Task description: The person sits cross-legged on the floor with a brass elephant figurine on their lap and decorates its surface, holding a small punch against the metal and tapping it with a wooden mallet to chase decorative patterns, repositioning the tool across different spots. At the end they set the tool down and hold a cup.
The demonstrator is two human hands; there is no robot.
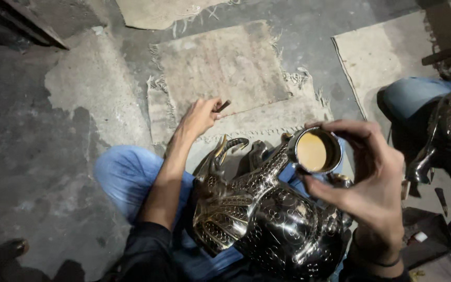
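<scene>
**Cup in one hand, tool in the other**

Head view: the right hand [374, 180] held a small metal cup [317, 151] of light brown drink, fingers [351, 128] curled around its rim, above an engraved metal figure [267, 219] resting on the person's lap. The left hand [199, 117] reached out over a frayed mat [236, 68] on the floor, fingers closed on a thin dark tool [222, 106].

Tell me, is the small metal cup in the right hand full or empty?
Nearly full: the cup, pinched in the right hand, shows light brown liquid close to its rim.
</scene>
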